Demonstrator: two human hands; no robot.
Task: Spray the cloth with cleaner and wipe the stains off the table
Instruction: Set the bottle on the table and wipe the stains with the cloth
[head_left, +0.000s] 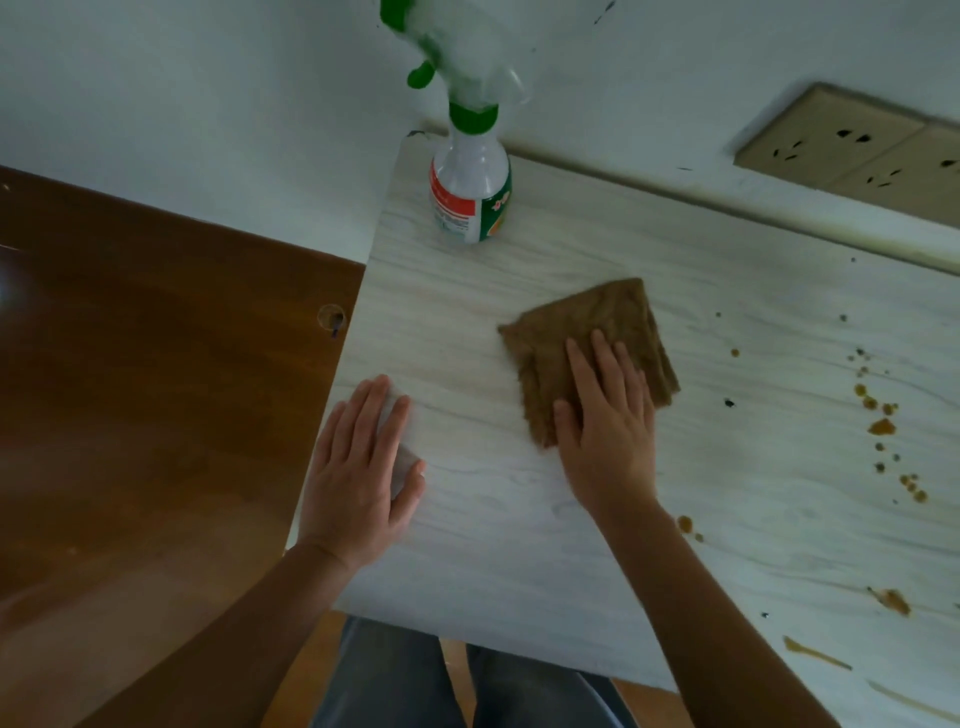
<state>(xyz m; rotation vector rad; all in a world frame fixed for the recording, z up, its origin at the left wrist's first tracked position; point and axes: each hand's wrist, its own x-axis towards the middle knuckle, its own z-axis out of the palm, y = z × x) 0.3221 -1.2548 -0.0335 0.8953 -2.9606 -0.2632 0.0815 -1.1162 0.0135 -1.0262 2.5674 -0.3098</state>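
A folded brown cloth (597, 332) lies flat on the white marbled table (519, 519). My right hand (605, 426) presses on the cloth's near part with straight fingers. Flat on the table near its left edge lies my left hand (361, 473), fingers straight, holding nothing. A white spray bottle (470, 182) with a green trigger head stands upright at the table's far left corner, apart from both hands. Brown stains (880, 426) dot the table to the right of the cloth, with more brown smears (893, 600) near the front right.
A brown wooden surface (156, 389) adjoins the table on the left. The white wall (208, 104) runs behind, with a beige socket panel (857, 150) at the right. My legs in grey trousers (415, 680) show below the table's front edge.
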